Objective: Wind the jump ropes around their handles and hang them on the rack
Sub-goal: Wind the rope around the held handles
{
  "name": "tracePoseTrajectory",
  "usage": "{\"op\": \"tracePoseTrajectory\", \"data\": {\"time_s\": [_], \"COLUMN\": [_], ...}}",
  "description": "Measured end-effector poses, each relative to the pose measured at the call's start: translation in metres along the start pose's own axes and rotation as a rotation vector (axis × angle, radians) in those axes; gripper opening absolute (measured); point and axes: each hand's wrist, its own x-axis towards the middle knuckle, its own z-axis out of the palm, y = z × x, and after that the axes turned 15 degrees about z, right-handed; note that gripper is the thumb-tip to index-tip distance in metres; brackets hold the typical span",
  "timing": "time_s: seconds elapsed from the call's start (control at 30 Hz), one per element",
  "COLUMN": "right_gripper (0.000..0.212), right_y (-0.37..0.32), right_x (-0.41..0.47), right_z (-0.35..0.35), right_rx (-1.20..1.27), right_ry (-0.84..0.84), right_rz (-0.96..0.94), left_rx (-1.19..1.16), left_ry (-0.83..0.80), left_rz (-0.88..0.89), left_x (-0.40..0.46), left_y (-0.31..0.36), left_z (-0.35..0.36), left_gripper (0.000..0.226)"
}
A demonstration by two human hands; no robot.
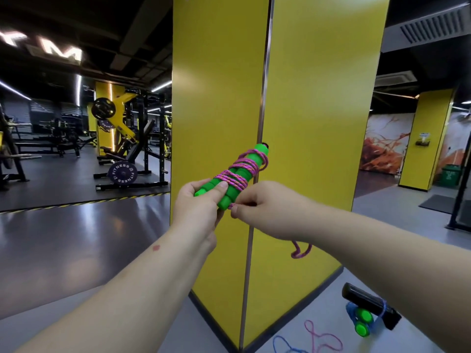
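Two bright green jump-rope handles lie side by side in my left hand, pointing up and to the right in front of a yellow pillar. A pink-purple rope is wound around them in several turns. My right hand pinches the rope at the lower end of the handles. A loose loop of the same rope hangs below my right forearm. On the floor at lower right, another pair of green handles wrapped in blue rope hangs on a black bar.
The yellow pillar stands right in front of me, its metal corner strip behind the handles. Loose pink rope and blue rope lie on the grey floor. Weight machines fill the left background; a green bin stands far right.
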Motion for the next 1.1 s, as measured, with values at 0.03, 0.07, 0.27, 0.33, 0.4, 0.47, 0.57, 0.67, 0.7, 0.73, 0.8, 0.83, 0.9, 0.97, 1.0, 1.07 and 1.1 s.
{"op": "tracePoseTrajectory", "data": {"time_s": [0.03, 0.07, 0.27, 0.33, 0.4, 0.47, 0.57, 0.67, 0.7, 0.73, 0.8, 0.83, 0.9, 0.97, 1.0, 1.07, 1.1], "right_gripper": [0.026, 0.023, 0.019, 0.023, 0.025, 0.023, 0.02, 0.018, 0.018, 0.019, 0.02, 0.02, 0.019, 0.02, 0.021, 0.023, 0.025], "right_y": [0.0, 0.002, 0.007, 0.007, 0.007, 0.006, 0.003, 0.003, 0.004, 0.005, 0.008, 0.01, 0.015, 0.019, 0.022, 0.032, 0.037], "right_x": [0.0, 0.0, -0.003, -0.003, -0.004, -0.007, -0.008, -0.005, -0.004, -0.003, -0.005, -0.007, -0.011, -0.013, -0.011, -0.001, 0.004], "right_z": [-0.005, -0.008, -0.014, -0.017, -0.024, -0.034, -0.05, -0.053, -0.052, -0.052, -0.051, -0.051, -0.047, -0.037, -0.032, -0.024, -0.023], "right_rx": [0.067, 0.149, 0.115, 0.074, -0.028, -0.135, -0.22, -0.213, -0.199, -0.171, -0.116, -0.12, -0.192, -0.311, -0.371, -0.453, -0.454], "right_ry": [-0.001, -0.001, -0.045, -0.003, 0.01, -0.013, 0.002, 0.035, 0.033, 0.014, -0.05, -0.09, -0.182, -0.246, -0.241, -0.151, -0.09], "right_rz": [0.019, 0.04, 0.087, 0.083, 0.048, 0.016, -0.012, -0.029, -0.03, -0.026, -0.014, -0.008, 0.022, 0.071, 0.096, 0.164, 0.207], "left_rx": [-0.014, -0.033, -0.07, 0.047, 0.214, 0.362, 0.51, 0.54, 0.537, 0.518, 0.394, 0.297, 0.133, 0.03, -0.013, -0.066, -0.068], "left_ry": [0.008, 0.015, -0.002, -0.055, -0.144, -0.239, -0.363, -0.448, -0.447, -0.423, -0.323, -0.267, -0.166, -0.12, -0.125, -0.163, -0.182], "left_rz": [-0.024, -0.04, -0.019, 0.066, 0.191, 0.285, 0.309, 0.299, 0.306, 0.301, 0.212, 0.137, -0.003, -0.103, -0.144, -0.201, -0.208], "left_x": [0.0, -0.001, -0.005, -0.007, -0.009, -0.01, -0.012, -0.016, -0.016, -0.015, -0.011, -0.007, 0.002, 0.009, 0.012, 0.014, 0.014], "left_y": [0.001, 0.002, 0.01, 0.012, 0.014, 0.016, 0.019, 0.02, 0.02, 0.02, 0.019, 0.019, 0.018, 0.021, 0.022, 0.024, 0.025], "left_z": [0.0, 0.0, 0.001, -0.001, -0.005, -0.009, -0.013, -0.012, -0.011, -0.011, -0.013, -0.015, -0.018, -0.021, -0.021, -0.023, -0.024], "left_gripper": [0.025, 0.026, 0.031, 0.028, 0.025, 0.024, 0.025, 0.025, 0.026, 0.026, 0.026, 0.027, 0.029, 0.029, 0.027, 0.025, 0.026]}}
